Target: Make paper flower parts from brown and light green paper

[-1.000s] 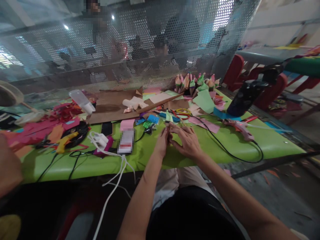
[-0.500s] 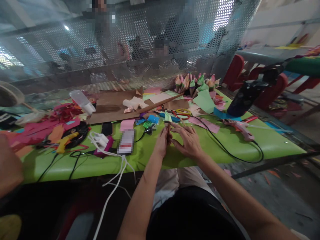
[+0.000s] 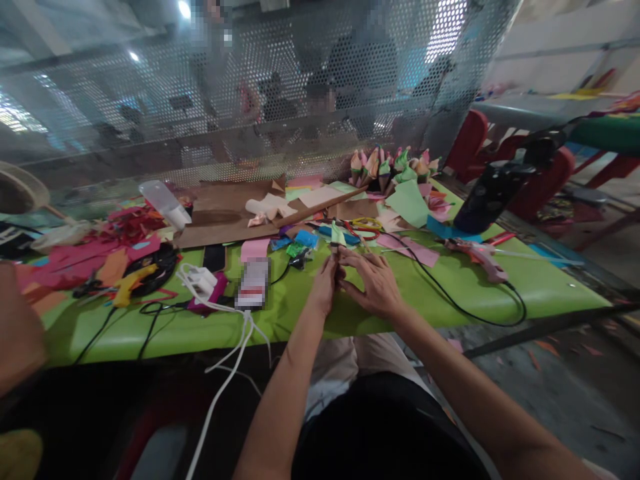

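My left hand is closed around a small paper cone, held upright. Its light green twisted paper tip and a bit of brown wrapping show above the fingers; the lower part is hidden. My right hand comes in from the right, its thumb and fingertips pressed against the cone's brown part, the other fingers loosely bent. Just behind the cone lie a pair of yellow-handled scissors and a blue object I cannot make out.
Finished-looking paper cones stand in a cluster at the back. A pink glue gun and dark bottle are on the right. A yellow glue gun, phone and cables lie left. Another person's arm shows far left.
Both hands stay at nearly the same spot; the right fingers shift slightly along the cone. The green tip tilts a little to the right. The other person's arm at the left moves slightly.
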Motion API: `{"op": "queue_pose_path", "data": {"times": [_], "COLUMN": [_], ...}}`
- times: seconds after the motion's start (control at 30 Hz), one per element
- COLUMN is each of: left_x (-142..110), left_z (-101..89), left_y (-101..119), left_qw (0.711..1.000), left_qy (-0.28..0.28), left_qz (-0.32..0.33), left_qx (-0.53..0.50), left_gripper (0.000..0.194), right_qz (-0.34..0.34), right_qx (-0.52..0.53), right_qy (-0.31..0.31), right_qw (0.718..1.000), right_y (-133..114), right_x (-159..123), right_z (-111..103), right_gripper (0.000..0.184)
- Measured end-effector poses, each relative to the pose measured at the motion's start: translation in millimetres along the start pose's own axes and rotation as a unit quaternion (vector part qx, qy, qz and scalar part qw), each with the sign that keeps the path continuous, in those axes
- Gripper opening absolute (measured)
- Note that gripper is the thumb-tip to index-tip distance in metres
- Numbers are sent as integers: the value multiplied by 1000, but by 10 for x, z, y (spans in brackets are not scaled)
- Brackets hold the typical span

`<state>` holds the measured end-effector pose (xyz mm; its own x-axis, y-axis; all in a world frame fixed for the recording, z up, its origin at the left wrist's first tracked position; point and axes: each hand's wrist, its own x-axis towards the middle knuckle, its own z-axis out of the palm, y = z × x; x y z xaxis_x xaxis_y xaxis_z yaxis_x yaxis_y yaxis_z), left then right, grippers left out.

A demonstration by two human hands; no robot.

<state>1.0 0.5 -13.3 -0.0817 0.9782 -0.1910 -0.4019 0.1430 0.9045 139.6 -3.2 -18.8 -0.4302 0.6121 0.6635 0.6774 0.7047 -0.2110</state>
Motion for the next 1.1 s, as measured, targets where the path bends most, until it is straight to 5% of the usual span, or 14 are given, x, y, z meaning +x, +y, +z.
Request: {"op": "queue_pose_path", "data": {"times": [0.97, 1.1], "left_x": [-44, -62], "left_z": [25, 49], "left_y": [29, 63], "left_qw": [1000, 1000], "left_qy": [-14, -2], "left_qz": [15, 8], "left_qx": [8, 13], "left_gripper": [58, 48], "right_qz": [5, -3], "right_qx": [-10, -11], "right_qy": [8, 14], "right_qw": [1000, 1000], "right_y": [-9, -8], "right_x": [6, 3], "right_z": [-10, 1], "right_gripper": [39, 36]}}
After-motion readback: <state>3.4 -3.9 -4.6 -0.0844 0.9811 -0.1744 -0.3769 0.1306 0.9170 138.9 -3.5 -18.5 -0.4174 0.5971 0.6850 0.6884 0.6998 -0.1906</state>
